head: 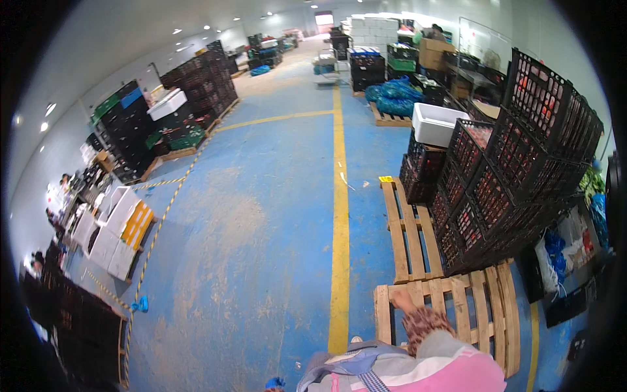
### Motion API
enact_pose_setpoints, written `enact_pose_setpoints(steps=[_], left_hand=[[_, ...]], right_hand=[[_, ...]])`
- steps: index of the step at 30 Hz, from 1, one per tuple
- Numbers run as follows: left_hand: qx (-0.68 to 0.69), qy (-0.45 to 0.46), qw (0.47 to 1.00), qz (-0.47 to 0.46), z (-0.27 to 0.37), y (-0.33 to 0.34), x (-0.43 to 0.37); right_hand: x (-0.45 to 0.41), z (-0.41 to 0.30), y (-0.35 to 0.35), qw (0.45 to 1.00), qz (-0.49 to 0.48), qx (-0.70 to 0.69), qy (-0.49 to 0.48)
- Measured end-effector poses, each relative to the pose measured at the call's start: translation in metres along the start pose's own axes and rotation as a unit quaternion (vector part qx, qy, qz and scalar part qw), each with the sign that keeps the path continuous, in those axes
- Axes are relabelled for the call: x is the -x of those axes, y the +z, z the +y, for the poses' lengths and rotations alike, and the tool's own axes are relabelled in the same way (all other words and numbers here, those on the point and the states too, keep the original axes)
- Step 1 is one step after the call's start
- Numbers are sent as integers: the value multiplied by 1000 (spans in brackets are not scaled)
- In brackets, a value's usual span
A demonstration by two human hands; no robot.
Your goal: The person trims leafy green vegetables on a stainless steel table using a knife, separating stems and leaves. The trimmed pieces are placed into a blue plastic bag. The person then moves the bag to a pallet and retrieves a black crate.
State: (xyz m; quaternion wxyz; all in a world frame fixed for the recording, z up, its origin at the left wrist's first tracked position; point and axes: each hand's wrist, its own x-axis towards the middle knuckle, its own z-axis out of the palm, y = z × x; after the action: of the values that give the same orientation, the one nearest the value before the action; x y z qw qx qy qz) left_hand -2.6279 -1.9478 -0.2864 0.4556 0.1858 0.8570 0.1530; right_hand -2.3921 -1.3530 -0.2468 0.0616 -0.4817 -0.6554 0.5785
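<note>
My right hand [402, 301] reaches down to a wooden pallet [459, 299] at the lower right, with its fingers on the slat near the left corner. A patterned cuff [426, 326] covers the wrist. At the bottom edge a small part of my left hand [273, 389] shows beside a crumpled blue item [276, 381]; its fingers are cut off by the frame. Beyond the near pallet lies a second wooden pallet [400, 230]. Stacked black plastic crates [494, 191] with reddish contents rise beside it.
A white foam box [438, 125] tops a crate stack. A yellow line [340, 235] runs along the blue floor [254, 274]. On the left stand white boxes [110, 250] and dark crate stacks [90, 328] behind striped tape [164, 215]. Blue net bags [396, 98] lie farther off.
</note>
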Motion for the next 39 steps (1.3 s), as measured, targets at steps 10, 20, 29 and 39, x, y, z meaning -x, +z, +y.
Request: enact_pose_setpoints(steps=[10, 20, 29, 39], left_hand=[[80, -70, 994, -31, 213, -123, -247], [-257, 51, 964, -32, 344, -416, -554], [363, 199, 900, 136, 683, -528, -773], [-81, -24, 994, -64, 719, -431, -814]], right_hand=[[-259, -246, 103, 983, -107, 62, -133], [-244, -79, -64, 928, 214, -137, 272], [-366, -116, -105, 904, 120, -62, 405], [-857, -405, -257, 988, 145, -8, -51]])
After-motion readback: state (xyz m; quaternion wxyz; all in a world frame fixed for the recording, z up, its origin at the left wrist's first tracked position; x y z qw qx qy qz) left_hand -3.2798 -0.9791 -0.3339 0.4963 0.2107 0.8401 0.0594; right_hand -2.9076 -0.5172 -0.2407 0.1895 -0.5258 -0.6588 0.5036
